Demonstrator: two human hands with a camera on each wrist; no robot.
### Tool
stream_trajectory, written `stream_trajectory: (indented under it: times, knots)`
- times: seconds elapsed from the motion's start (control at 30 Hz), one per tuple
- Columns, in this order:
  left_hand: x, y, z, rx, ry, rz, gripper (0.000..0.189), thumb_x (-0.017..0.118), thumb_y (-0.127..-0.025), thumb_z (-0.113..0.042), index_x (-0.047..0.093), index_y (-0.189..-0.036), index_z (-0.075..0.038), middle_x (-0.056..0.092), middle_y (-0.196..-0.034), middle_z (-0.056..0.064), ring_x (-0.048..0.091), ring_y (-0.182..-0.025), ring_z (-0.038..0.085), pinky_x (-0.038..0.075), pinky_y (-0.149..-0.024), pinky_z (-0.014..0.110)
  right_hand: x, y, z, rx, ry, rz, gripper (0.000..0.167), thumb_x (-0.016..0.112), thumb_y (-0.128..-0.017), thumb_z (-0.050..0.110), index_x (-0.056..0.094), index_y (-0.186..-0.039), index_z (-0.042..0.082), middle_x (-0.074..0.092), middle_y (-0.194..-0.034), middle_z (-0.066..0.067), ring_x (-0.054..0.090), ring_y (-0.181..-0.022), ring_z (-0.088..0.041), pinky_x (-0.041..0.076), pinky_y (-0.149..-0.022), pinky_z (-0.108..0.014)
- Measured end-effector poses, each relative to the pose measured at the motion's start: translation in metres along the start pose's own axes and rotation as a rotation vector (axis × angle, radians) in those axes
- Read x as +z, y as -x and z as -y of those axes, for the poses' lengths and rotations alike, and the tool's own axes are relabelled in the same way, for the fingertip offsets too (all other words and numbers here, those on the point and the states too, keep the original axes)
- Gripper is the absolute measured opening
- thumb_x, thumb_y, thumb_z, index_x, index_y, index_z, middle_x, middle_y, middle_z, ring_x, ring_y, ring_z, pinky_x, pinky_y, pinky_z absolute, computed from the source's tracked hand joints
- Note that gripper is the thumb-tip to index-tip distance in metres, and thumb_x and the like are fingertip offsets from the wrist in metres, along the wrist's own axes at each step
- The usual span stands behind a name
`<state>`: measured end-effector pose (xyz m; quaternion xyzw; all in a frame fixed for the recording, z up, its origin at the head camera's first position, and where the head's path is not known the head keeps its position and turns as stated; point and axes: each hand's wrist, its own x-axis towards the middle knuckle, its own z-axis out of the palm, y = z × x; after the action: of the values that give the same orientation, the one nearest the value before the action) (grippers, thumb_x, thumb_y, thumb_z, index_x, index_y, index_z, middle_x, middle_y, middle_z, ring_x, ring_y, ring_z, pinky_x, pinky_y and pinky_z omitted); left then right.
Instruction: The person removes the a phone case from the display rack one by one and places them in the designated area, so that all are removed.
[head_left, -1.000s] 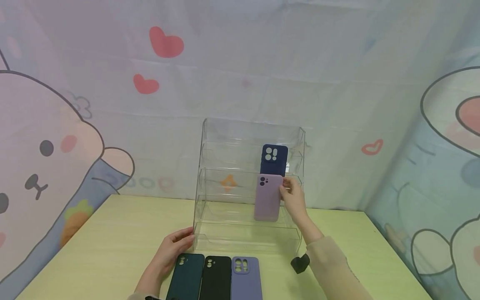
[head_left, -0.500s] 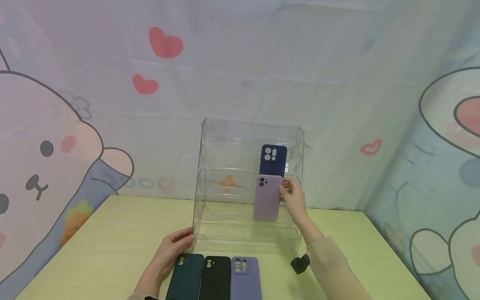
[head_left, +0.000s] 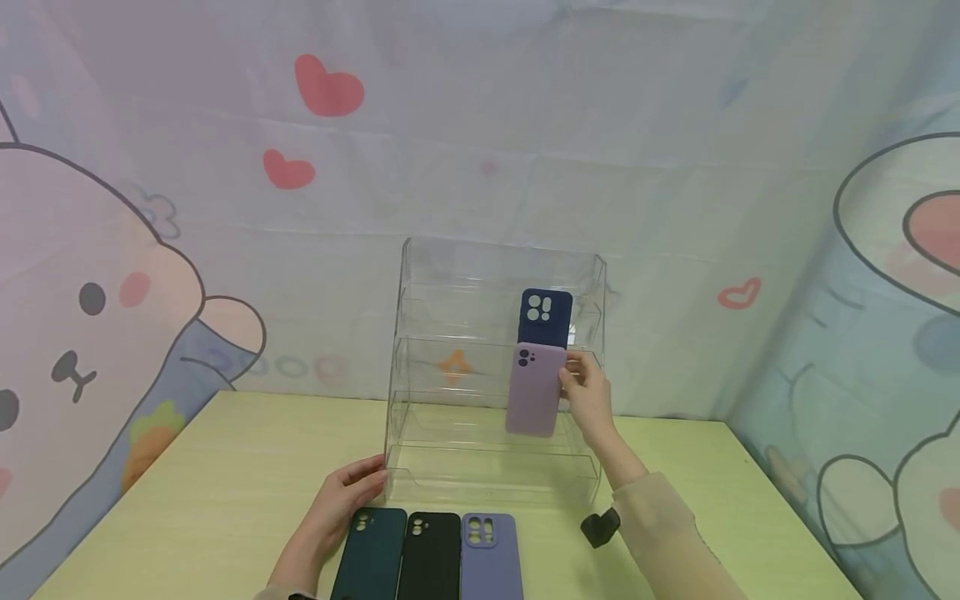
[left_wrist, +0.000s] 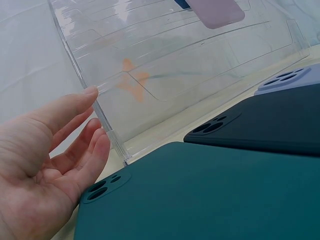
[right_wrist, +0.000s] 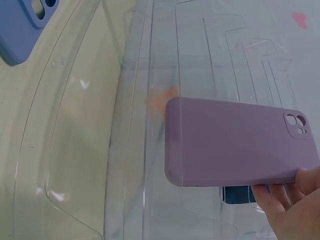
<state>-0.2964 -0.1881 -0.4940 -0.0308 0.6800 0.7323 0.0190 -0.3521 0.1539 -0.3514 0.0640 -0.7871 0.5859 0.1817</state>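
Note:
In the head view, a clear tiered acrylic rack (head_left: 480,421) stands on the table. My right hand (head_left: 587,393) holds a light purple phone case (head_left: 536,392) by its right edge, thumb in front and fingers behind. That case is upright before the middle tiers and overlaps the lower part of a dark blue phone case (head_left: 546,317) in the rack. My left hand (left_wrist: 47,160) rests its fingertips against the rack's left side edge, low down. Close beside it lies a dark green phone case (left_wrist: 200,195), then a black one (head_left: 431,554) and a periwinkle one (head_left: 491,554).
The pale yellow table (head_left: 195,500) ends at a printed cloth backdrop (head_left: 480,125) close behind the rack. A small black object (head_left: 600,527) shows by the right sleeve (head_left: 660,525).
The light purple case and my right hand have risen slightly, and the case covers a bit more of the dark blue one. My left hand stays at the rack's edge.

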Motion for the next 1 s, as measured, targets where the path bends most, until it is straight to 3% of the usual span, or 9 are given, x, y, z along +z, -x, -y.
stream_trajectory:
  times: [0.27,0.5,1.0]
  knots:
    - [0.0,0.0,0.001,-0.013,0.003,-0.008,0.049,0.063,-0.095,-0.012,0.049,-0.138,0.007,0.052,-0.14,0.023,0.059,-0.118,0.023,0.055,-0.094,0.025,-0.003,0.001,0.008,-0.012,-0.014,-0.021,0.03,0.047,-0.1,0.0,0.051,-0.13,-0.001,0.06,-0.12,-0.027,0.061,-0.105,-0.034,0.059,-0.089,-0.039]
    - [0.0,0.0,0.0,-0.003,0.0,-0.005,0.05,0.063,-0.095,-0.013,0.049,-0.138,0.007,0.05,-0.14,0.025,0.059,-0.118,0.022,0.055,-0.094,0.024,-0.005,0.005,0.016,-0.029,-0.011,-0.02,0.029,0.049,-0.099,-0.001,0.053,-0.128,-0.001,0.062,-0.114,-0.025,0.062,-0.094,-0.023,0.061,-0.082,-0.034]
    - [-0.001,0.001,0.0,-0.009,-0.01,-0.001,0.051,0.063,-0.095,-0.013,0.047,-0.14,0.007,0.049,-0.142,0.025,0.057,-0.122,0.026,0.055,-0.095,0.024,-0.006,0.014,0.016,0.093,-0.03,0.066,0.03,0.051,-0.097,-0.001,0.055,-0.128,-0.003,0.063,-0.111,-0.025,0.064,-0.078,-0.014,0.062,-0.074,-0.033]
